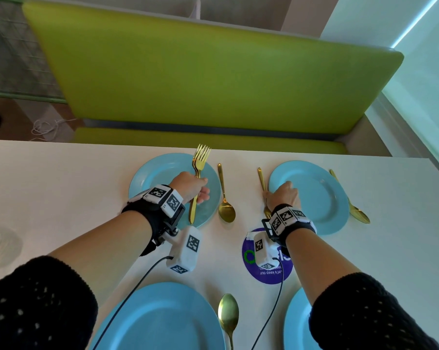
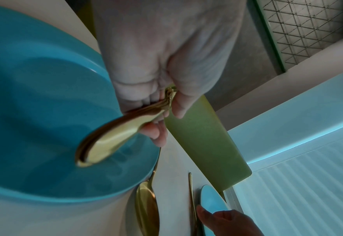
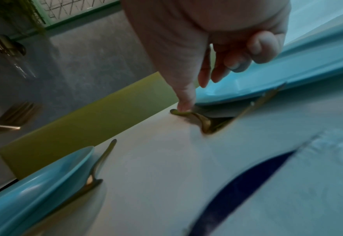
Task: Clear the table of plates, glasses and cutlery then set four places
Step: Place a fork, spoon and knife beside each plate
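Fingers (image 2: 156,134) of the left hand (image 1: 191,186) clasped bundled forks (image 1: 199,168) at frame centre; the right hand (image 1: 284,195), fingers extended, pressed a fork (image 1: 261,179) beside the upper-right plate (image 1: 314,195). A slack clasp risked dropping forks.

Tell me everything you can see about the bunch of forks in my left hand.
The forks are shiny, gold-coloured metal, several stacked together; the exact count is unclear. The left hand grips them mid-handle, thumb and fingers curled round. They hang above the far left blue plate, apparently not touching it. The tines point away toward the green bench, past the table edge; the rounded handle ends point back toward the wrist.
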### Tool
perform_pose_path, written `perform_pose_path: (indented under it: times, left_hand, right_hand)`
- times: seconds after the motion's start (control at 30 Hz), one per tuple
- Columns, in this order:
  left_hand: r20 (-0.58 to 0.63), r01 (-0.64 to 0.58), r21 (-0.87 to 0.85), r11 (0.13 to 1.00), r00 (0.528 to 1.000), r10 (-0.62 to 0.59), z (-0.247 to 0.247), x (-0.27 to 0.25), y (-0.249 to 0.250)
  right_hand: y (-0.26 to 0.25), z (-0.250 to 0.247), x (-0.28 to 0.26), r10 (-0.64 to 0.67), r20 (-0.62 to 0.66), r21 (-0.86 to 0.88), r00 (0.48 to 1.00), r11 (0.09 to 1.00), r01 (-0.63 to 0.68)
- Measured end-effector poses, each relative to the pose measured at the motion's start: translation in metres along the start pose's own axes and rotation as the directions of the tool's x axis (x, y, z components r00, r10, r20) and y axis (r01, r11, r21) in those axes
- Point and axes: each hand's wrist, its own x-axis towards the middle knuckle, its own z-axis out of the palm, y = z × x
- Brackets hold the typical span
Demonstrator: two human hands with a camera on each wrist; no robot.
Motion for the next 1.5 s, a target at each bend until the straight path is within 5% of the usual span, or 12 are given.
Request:
perform_pose_path:
  times: [0.23,0.43,0.7,0.9,1.03,1.17,1.37,1.5]
  left_hand:
    - [-0.032,0.044,0.060,0.997,0.999,-0.043,0.000,-0.011,-0.004]
    - [0.003,-0.016,0.249,0.968,1.000,0.016,-0.018,-0.023,-0.016]
    - [0.126,-0.118,0.367,0.923,0.989,0.077,-0.066,-0.073,-0.034]
    - [0.227,-0.164,0.505,0.848,0.972,0.053,-0.133,-0.116,-0.051]
    - [0.294,-0.175,0.463,0.869,0.955,0.036,-0.176,-0.134,-0.063]
    - [0.205,-0.112,0.384,0.916,0.978,0.034,-0.207,-0.137,-0.065]
    - [-0.044,-0.050,0.154,0.987,0.997,0.057,-0.242,-0.113,-0.058]
    - [-0.087,-0.053,0.077,0.996,0.994,0.060,-0.259,-0.096,-0.052]
  right_hand:
    - [-0.016,-0.010,-0.037,-0.306,0.043,0.007,0.951,0.952,0.306]
    - [-0.038,-0.008,-0.100,-0.602,0.130,0.052,0.787,0.797,0.601]
    - [-0.057,0.005,-0.192,-0.821,0.129,-0.022,0.556,0.558,0.830]
    - [-0.079,0.015,-0.267,-0.857,0.158,-0.032,0.491,0.492,0.870]
    - [-0.101,0.021,-0.310,-0.828,0.234,-0.103,0.510,0.500,0.860]
    - [-0.120,0.023,-0.330,-0.797,0.268,-0.184,0.542,0.510,0.840]
    - [-0.128,0.028,-0.311,-0.598,0.284,-0.220,0.749,0.720,0.658]
    - [-0.141,0.046,-0.285,-0.456,0.284,-0.191,0.844,0.835,0.516]
